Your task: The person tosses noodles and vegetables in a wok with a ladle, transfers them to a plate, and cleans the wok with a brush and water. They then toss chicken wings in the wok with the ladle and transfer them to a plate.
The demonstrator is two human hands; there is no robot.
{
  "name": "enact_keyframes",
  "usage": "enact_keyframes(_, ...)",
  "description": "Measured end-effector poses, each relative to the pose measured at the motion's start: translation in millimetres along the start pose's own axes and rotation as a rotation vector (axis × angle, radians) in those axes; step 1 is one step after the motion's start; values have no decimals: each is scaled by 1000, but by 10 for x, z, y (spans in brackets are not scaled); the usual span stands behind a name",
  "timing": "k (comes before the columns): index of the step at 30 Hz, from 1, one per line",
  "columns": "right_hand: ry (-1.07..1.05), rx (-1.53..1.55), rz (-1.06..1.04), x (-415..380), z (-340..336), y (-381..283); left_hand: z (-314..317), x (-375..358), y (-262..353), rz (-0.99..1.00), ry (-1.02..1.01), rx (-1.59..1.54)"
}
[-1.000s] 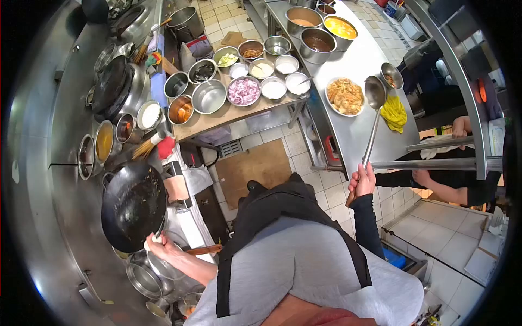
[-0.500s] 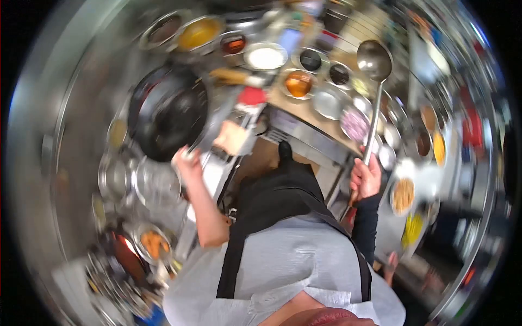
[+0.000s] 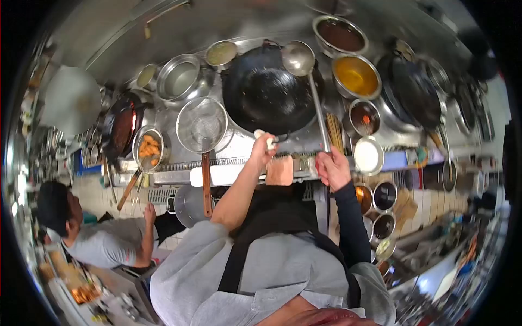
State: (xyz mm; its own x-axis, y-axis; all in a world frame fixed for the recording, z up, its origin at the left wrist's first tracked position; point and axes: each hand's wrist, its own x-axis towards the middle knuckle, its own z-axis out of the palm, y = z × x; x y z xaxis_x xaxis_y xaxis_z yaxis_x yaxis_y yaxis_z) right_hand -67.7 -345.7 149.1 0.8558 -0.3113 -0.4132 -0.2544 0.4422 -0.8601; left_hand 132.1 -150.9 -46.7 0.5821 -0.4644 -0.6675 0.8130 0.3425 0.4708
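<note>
A large black wok [image 3: 261, 98] rests on the steel stove, its inside dark and shiny. My left hand [image 3: 263, 150] is closed around a pale cloth [image 3: 264, 139] at the wok's near handle. Closed round the shaft of a long metal ladle [image 3: 299, 58] is my right hand [image 3: 333, 168]; the ladle's bowl hangs over the wok's upper right rim. A wire strainer [image 3: 202, 125] with a wooden handle lies left of the wok.
Bowls of yellow liquid [image 3: 356, 77], brown liquid [image 3: 341, 35] and white contents [image 3: 368, 156] stand at the right. A strainer holds orange fried pieces [image 3: 149, 149] at the left. A co-worker [image 3: 98, 233] is at the lower left. Another wok [image 3: 416, 92] sits far right.
The view has turned toward the stove, bringing the wok to the centre. My right hand and the ladle have come from the side counter to the wok; my left hand stays at its handle.
</note>
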Motion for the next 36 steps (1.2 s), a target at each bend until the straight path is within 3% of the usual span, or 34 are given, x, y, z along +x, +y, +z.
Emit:
enact_keyframes(3, -227, -76, -67, 1131, 250, -174, -18, -76, -38, 12, -19, -4)
enact_keyframes(7, -233, -556, -81, 2665, 1101, -318, 97, -49, -76, 23, 68, 4)
enact_keyframes(9, 25, -1126, -810, 3882, 1380, 244, 298, -395, -69, 71, 178, 6)
enact_keyframes(10, 33, -1268, -721, 3926, 1623, 80, 234, -568, -103, 87, 121, -74)
enact_keyframes(11, 38, -1410, -630, 3943, 1892, -44, 169, -781, -123, 155, 153, 117)
enact_keyframes(13, -201, -1698, -727, 4656, 2232, 90, -1, -1275, -183, 269, 239, 499)
enact_keyframes(14, -500, -1427, -244, 5151, 2388, -64, -156, -1537, -263, 279, 210, 541)
enact_keyframes(16, -701, -1142, 217, 5385, 2780, -35, -610, -1987, -477, 241, 209, 659)
enact_keyframes(17, -651, -1164, 196, 5244, 2910, -15, -889, -2167, -586, 192, 237, 735)
enact_keyframes(19, -528, -1193, 147, 4934, 3049, -120, -1895, -2251, -1337, 526, 571, 1176)
enact_keyframes(21, -385, -1217, 95, 4638, 3098, -232, -2303, -2554, -1727, -59, 856, 758)
enact_keyframes(23, -362, -1234, 63, 4630, 3121, -301, -3411, -2574, -2820, -93, 1067, 574)
enact_keyframes(25, -383, -1267, 21, 4751, 3123, -260, -3326, -3016, -2988, -271, 1119, 539)
enact_keyframes(27, -332, -1446, -181, 4812, 3082, -140, -3191, -3261, -3096, -596, 1131, 57)
enact_keyframes(29, -114, -1741, -566, 4720, 3013, 138, -3161, -3351, -3025, -494, 1065, 191)
enact_keyframes(30, -108, -1765, -284, 4064, 3118, -111, -3152, -3382, -2987, -443, 1027, 258)
enact_keyframes(31, 72, -1669, -338, 3833, 3081, 11, -3153, -3402, -2942, -391, 987, 326)
enact_keyframes(33, 56, -1578, -557, 3606, 3032, 212, -3147, -3400, -2861, -316, 937, 381)
enact_keyframes(36, -63, -1443, -520, 3607, 3280, 406, -2855, -3239, -2201, -327, 963, 218)
